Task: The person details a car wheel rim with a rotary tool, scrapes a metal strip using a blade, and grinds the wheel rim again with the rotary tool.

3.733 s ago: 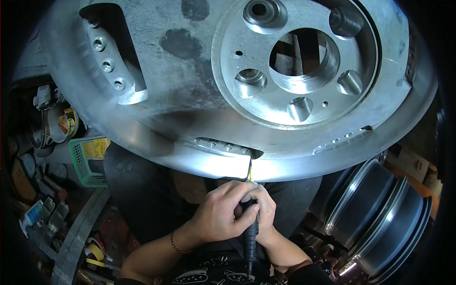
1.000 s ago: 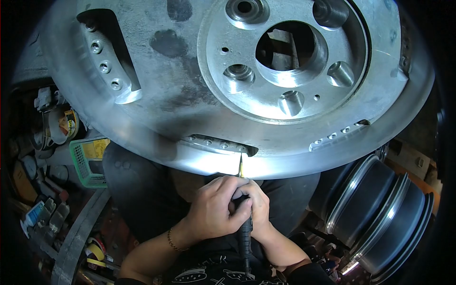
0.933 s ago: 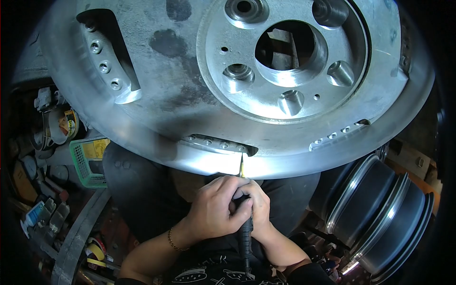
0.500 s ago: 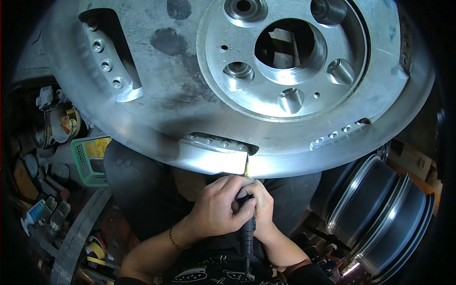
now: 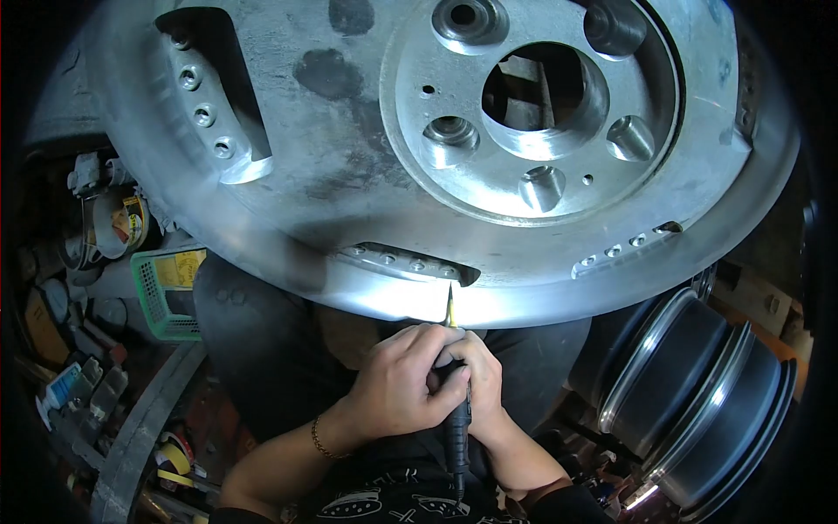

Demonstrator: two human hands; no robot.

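No wording could be read with certainty. White print [image 5: 351,504] was seen on the black shirt [image 5: 305,491], and a yellow-and-black label [image 5: 134,220] among the items at far left, but no lettering could be made out.

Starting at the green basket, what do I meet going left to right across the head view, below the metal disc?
Green basket, bracelet, left hand, right hand, dark wheel rims. The black tool overlaps both hands, so I left it out.

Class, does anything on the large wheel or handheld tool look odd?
Dark blotches left of the hub on the large wheel look odd against its grey metal; stain or damage, unclear. The handheld tool shows nothing odd.
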